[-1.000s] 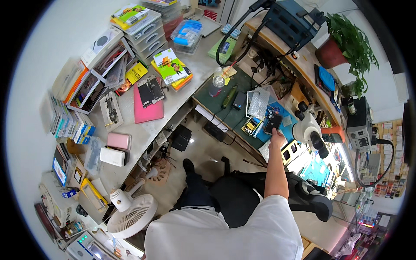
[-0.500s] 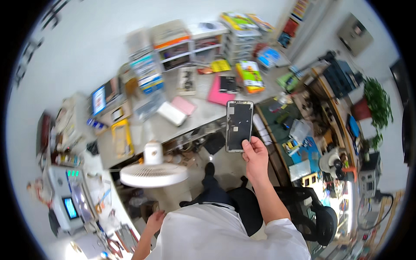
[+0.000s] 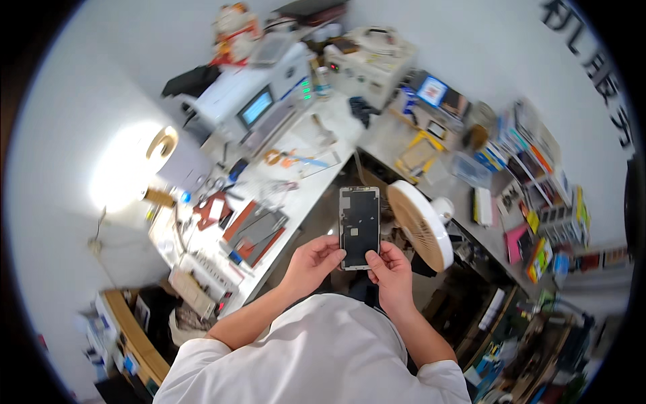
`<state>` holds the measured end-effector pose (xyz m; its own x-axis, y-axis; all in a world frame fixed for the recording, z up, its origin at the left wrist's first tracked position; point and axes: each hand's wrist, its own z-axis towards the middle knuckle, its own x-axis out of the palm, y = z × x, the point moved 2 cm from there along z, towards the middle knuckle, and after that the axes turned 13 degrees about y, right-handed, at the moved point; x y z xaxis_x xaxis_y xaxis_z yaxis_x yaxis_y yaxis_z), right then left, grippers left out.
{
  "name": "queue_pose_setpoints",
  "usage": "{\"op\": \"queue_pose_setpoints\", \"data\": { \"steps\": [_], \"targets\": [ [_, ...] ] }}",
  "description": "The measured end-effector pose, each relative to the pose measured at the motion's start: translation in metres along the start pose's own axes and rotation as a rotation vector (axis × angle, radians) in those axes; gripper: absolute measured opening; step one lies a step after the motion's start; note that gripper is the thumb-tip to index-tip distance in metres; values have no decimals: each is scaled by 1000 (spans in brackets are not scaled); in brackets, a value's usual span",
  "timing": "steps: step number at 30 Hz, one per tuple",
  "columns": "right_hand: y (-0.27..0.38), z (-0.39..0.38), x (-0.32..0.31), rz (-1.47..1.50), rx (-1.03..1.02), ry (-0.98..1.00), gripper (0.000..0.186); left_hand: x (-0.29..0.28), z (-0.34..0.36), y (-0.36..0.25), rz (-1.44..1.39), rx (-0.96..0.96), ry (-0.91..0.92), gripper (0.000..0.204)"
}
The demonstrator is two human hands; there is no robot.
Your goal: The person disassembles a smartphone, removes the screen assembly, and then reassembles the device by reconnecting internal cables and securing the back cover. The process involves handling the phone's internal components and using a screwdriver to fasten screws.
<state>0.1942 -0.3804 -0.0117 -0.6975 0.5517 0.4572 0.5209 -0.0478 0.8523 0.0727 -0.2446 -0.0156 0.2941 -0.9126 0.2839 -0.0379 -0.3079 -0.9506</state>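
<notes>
A phone screen assembly (image 3: 360,221), black-backed with a pale rim and a small light square on it, is held upright in front of me. Its lower left edge is pinched between the thumb and fingers of my left hand (image 3: 313,264). At the lower right corner my right hand (image 3: 390,271) grips it, thumb lying over the black back. Both hands are closed on the part, and the fingers behind it are hidden.
A white fan (image 3: 422,225) stands close to the right of the screen. On the left, a white bench (image 3: 306,202) bears a boxy machine (image 3: 252,101) with a lit display, a white roll (image 3: 176,156) and a brown-edged mat (image 3: 256,232). A grey table (image 3: 441,176) with boxes stretches rightward.
The view has swung left toward the white bench. My left hand, earlier low and away from the screen, has come up and taken hold of it alongside my right hand.
</notes>
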Motion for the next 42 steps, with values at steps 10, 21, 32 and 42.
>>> {"op": "queue_pose_setpoints", "data": {
  "steps": [10, 21, 32, 42],
  "targets": [
    [-42, 73, 63, -269, 224, 428, 25, -62, -77, 0, -85, 39, -492, 30],
    [-111, 105, 101, -519, 440, 900, 21, -39, -150, 66, -86, -164, -968, 13],
    [-212, 82, 199, -613, 487, 1129, 23, -43, -279, 133, 159, -76, -1559, 17],
    [-294, 84, 305, -774, 335, 883, 25, -180, -401, 169, 322, -76, -1617, 35]
  ]
}}
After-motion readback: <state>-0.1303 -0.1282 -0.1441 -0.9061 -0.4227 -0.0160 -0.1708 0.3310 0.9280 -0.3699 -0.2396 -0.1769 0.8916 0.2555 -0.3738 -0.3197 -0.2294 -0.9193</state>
